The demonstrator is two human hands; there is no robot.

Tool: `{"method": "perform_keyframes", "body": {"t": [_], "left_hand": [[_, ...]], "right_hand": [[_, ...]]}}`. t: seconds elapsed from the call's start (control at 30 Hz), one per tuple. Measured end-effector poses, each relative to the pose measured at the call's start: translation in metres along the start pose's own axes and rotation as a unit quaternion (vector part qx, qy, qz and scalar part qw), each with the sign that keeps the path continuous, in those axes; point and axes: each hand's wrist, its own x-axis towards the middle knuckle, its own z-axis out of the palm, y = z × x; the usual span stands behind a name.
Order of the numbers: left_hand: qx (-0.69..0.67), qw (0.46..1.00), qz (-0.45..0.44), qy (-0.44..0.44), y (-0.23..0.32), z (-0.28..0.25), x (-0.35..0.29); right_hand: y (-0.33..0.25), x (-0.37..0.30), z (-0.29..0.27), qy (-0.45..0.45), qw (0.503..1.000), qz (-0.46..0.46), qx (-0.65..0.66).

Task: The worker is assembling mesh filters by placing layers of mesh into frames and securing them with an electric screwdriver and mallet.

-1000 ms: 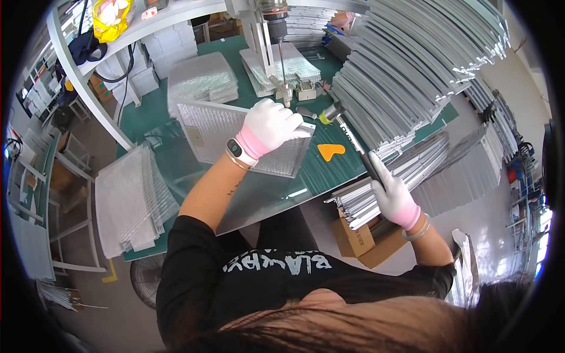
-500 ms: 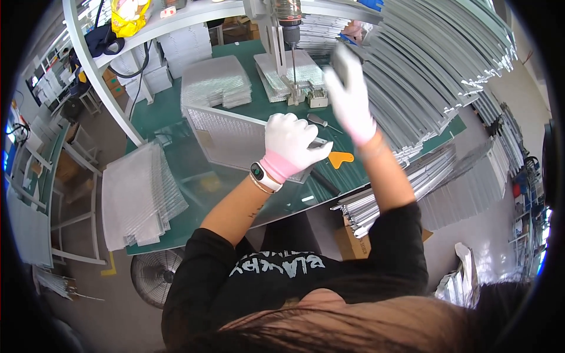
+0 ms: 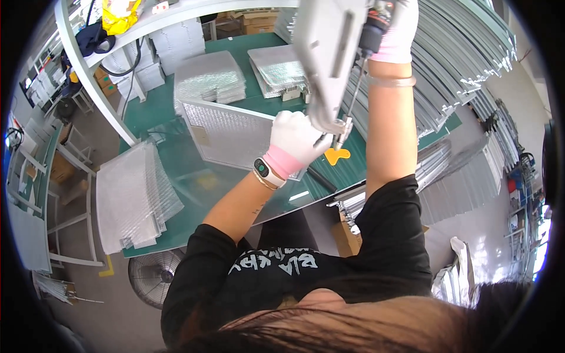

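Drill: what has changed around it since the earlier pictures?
The right hand put the black-handled hammer on the green table, then went up to the drill, which has come rightward and nearer the table's front edge. The left hand still holds the framed panel; the orange plastic piece stayed put.

single wide fisheye view, worn on the head
it looks steeply down past the person's black shirt (image 3: 338,267) onto the green bench (image 3: 253,41), within arm's reach, straight edges bowing toward the dark rim.
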Motion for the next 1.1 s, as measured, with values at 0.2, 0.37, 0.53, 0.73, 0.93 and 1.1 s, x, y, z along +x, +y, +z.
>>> {"method": "perform_keyframes", "body": {"t": [0.2, 0.37, 0.53, 0.73, 0.93, 1.1], "left_hand": [[0.033, 0.999, 0.036, -0.012, -0.011, -0.006, 0.003], [0.049, 0.996, 0.021, -0.064, -0.008, 0.002, 0.001], [0.051, 0.995, 0.004, -0.091, -0.011, 0.002, 0.002], [0.019, 0.999, 0.032, -0.040, -0.018, 0.003, -0.004], [0.024, 0.998, 0.030, -0.042, -0.015, 0.003, 0.001], [0.028, 0.999, 0.042, -0.021, -0.018, 0.005, 0.003]], "right_hand": [[-0.006, 0.019, 0.073, 0.358, 0.907, -0.212, -0.060], [-0.020, 0.010, 0.057, 0.297, 0.934, -0.173, -0.093], [-0.010, -0.004, 0.050, 0.236, 0.956, -0.130, -0.113], [0.012, -0.014, 0.052, 0.290, 0.926, -0.081, -0.229], [0.037, -0.022, 0.042, 0.283, 0.911, -0.068, -0.293], [0.032, -0.021, 0.039, 0.274, 0.923, -0.100, -0.252]]}}
